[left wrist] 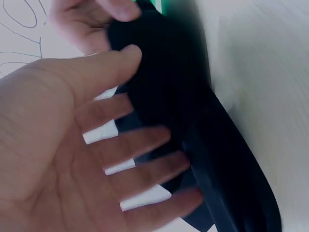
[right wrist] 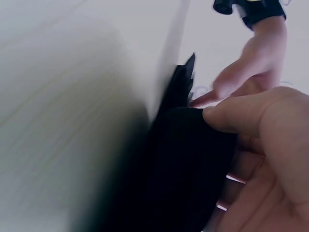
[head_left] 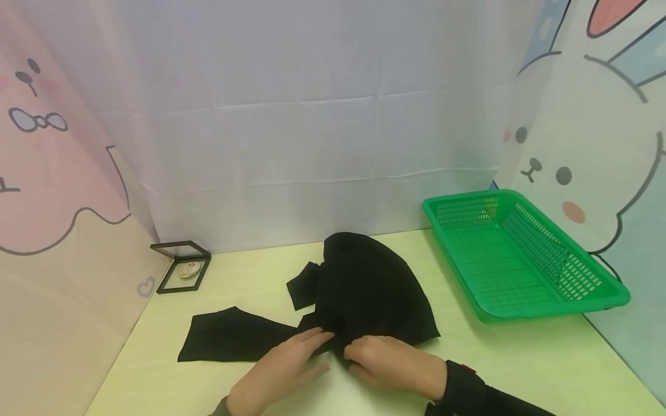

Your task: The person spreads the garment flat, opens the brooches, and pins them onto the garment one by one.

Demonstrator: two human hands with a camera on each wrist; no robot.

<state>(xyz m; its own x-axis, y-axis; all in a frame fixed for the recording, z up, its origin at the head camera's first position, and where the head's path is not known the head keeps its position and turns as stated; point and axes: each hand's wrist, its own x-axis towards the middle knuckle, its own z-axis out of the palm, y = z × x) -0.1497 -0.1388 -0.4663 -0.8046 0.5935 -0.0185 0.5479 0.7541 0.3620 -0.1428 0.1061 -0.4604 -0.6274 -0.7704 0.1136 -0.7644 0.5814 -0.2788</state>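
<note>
A piece of black cloth (head_left: 372, 283) lies on the table, its wide rounded part at the middle. One long flap stretches out to the left and a short one pokes out at the upper left. My right hand (head_left: 392, 361) pinches the cloth's near edge; in the right wrist view, the thumb (right wrist: 224, 120) presses on the fabric (right wrist: 178, 159) with the fingers behind it. At the base of the long flap, my left hand (head_left: 283, 367) touches the cloth with spread, fairly straight fingers. The left wrist view shows those fingers (left wrist: 140, 145) against the dark fabric (left wrist: 164, 72).
To the right stands a green plastic basket (head_left: 531, 309) with slotted sides. A small black-framed box (head_left: 183, 289) with its lid raised sits at the back left, a small pale round thing inside. Printed curtains (head_left: 312, 144) border the pale yellow table (head_left: 250, 277) at the back and sides.
</note>
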